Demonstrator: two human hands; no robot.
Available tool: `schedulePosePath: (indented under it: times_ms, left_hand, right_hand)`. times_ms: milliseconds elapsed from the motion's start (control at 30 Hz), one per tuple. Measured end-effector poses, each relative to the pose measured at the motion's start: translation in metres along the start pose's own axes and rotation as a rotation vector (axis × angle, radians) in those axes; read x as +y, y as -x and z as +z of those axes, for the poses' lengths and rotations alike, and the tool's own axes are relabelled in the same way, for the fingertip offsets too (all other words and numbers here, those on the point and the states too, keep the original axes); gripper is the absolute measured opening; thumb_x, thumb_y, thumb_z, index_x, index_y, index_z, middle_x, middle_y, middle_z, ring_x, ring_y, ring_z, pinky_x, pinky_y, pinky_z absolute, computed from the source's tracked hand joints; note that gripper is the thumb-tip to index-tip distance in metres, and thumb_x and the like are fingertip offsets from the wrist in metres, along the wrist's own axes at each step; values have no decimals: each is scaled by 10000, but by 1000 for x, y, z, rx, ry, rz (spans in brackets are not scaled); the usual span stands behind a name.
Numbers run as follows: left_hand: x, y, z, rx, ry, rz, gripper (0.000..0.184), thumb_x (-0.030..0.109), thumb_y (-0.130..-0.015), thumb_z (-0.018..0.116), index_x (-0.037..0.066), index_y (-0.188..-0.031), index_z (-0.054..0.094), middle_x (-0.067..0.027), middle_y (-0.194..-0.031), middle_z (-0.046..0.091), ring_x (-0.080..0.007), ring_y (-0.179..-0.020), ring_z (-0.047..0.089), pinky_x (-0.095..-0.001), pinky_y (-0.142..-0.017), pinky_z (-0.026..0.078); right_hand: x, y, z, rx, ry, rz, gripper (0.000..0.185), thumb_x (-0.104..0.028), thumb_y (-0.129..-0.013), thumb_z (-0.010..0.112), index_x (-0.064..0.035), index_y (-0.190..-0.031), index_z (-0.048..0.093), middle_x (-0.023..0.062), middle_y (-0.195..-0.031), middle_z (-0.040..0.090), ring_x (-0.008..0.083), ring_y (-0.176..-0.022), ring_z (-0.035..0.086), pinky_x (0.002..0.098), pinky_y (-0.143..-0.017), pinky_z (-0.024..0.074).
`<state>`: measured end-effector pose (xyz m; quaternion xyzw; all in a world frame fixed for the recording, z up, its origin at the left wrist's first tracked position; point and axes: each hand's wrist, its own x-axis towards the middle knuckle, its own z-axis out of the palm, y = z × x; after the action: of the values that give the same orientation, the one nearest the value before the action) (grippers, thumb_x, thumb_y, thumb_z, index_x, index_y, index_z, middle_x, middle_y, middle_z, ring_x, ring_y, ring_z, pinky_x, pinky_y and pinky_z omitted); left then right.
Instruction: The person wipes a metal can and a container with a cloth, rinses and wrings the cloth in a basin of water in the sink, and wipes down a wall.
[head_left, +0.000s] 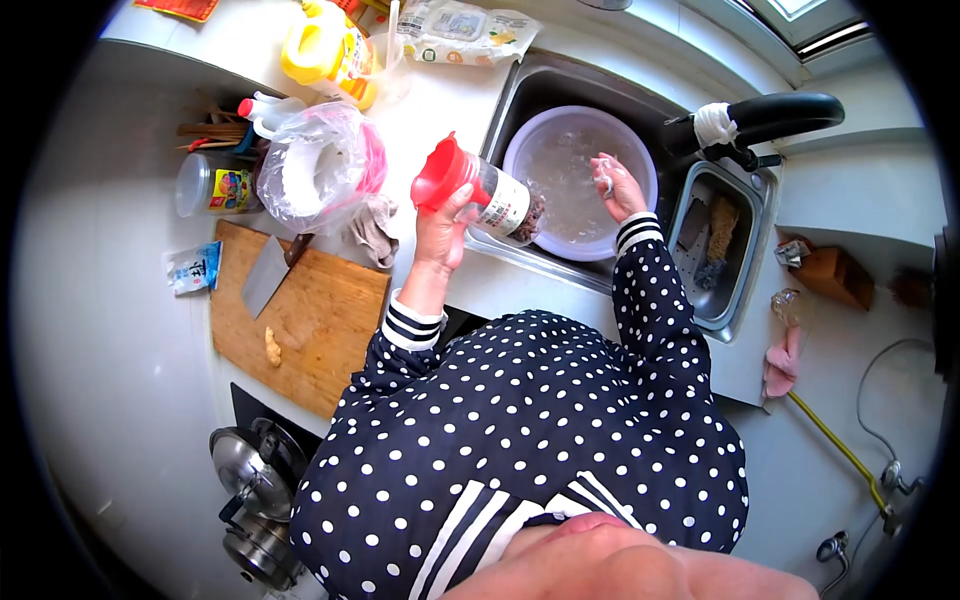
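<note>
My left hand (pixel 441 232) is wrapped round a clear jar (pixel 505 205) with a white label. The jar is tilted, and dark reddish-brown bits lie at its lower end near the basin's rim. A red scalloped top (pixel 443 178) is at its other end. My right hand (pixel 620 187) is over the right side of a pale lilac basin (pixel 520 143) holding cloudy water. Its fingers are curled, with a pale, wet-looking spot at them; what they hold, if anything, I cannot make out. The basin sits in the steel sink (pixel 530 82).
On the left, a cleaver (pixel 268 277) and a ginger-like piece (pixel 272 347) lie on a wooden board (pixel 330 320). Behind stand a bagged container (pixel 320 165) and a yellow jug (pixel 325 50). A black faucet (pixel 780 110) reaches out beside a smaller sink (pixel 745 230) with brushes. Pots (pixel 250 470) stand lower left.
</note>
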<state>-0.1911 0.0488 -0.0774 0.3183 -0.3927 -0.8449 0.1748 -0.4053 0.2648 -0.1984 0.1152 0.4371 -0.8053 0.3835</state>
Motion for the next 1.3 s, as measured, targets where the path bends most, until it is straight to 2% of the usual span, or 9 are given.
schedulePosePath:
  times_ms: [33, 167, 367, 600, 733, 767, 867, 1033, 1300]
  left_hand:
    - [1, -1, -3, -5, 2, 2, 602, 158, -714, 724, 131, -1241, 433, -21, -1170, 502, -165, -1069, 472, -371, -851, 420]
    - [9, 1, -6, -15, 12, -2, 605, 150, -708, 729, 127, -1237, 435, -24, -1165, 507, -166, -1061, 479, -371, -842, 425]
    - [11, -1, -13, -58, 14, 1, 600, 136, -702, 734, 126, -1227, 443, -15, -1139, 514, -152, -1035, 484, -347, -804, 430]
    - [20, 7, -20, -119, 5, 84, 592, 92, -692, 739, 105, -1213, 458, -8, -1128, 519, -134, -1024, 486, -289, -791, 422]
    - [24, 25, -26, -80, -9, 226, 542, 50, -684, 737, 39, -1169, 495, -52, -1090, 565, -164, -1012, 529, -317, -906, 414]
    - [24, 32, -27, -66, -20, 255, 543, 50, -682, 739, 38, -1167, 497, -51, -1090, 565, -163, -1010, 531, -316, -904, 415]
    - [27, 49, -30, -28, -62, 351, 544, 54, -675, 745, 37, -1162, 504, -49, -1088, 568, -162, -1005, 534, -315, -900, 417]
    - [22, 76, -33, 31, -131, 393, 550, 64, -668, 754, 40, -1159, 509, -46, -1088, 569, -159, -1011, 532, -318, -902, 415]
    - [10, 104, -43, 115, -147, 466, 568, 54, -674, 748, 40, -1181, 493, -51, -1107, 565, -165, -1017, 537, -317, -914, 412]
  right_hand:
    - [-4, 4, 8, 80, 19, 10, 161, -105, -899, 522, -20, -1034, 502, 68, -901, 553, 75, -643, 494, 150, -469, 385]
    - [-6, 7, 9, 140, 104, 17, 147, -211, -929, 480, -72, -938, 528, -37, -671, 474, 30, -510, 391, 147, -395, 276]
    - [-11, 23, 30, 258, 326, 45, 349, -404, -941, 384, -159, -694, 410, -39, -534, 373, 93, -477, 383, 237, -417, 345]
    - [-15, 57, 83, 264, -70, 63, 356, -414, -926, 434, -141, -696, 424, 11, -600, 453, 202, -662, 506, 433, -687, 465]
    - [1, 42, 61, 71, 12, -98, 144, -241, -935, 470, -98, -929, 457, 35, -744, 506, 158, -701, 513, 333, -650, 482]
    - [3, 41, 56, 152, -4, -116, 130, -219, -931, 480, -91, -939, 461, 26, -740, 502, 104, -631, 491, 212, -527, 434]
    - [-11, 52, 52, -68, 151, -101, 159, -241, -933, 477, -85, -908, 457, 20, -731, 498, 59, -528, 444, 178, -411, 345]
    - [-23, 72, 80, 122, 366, -157, 347, -397, -939, 401, -136, -715, 453, -47, -466, 363, 67, -327, 279, 214, -311, 227]
    - [-40, 99, 105, -110, 315, -85, 341, -357, -947, 375, -160, -669, 381, -42, -463, 328, 78, -345, 260, 232, -329, 190]
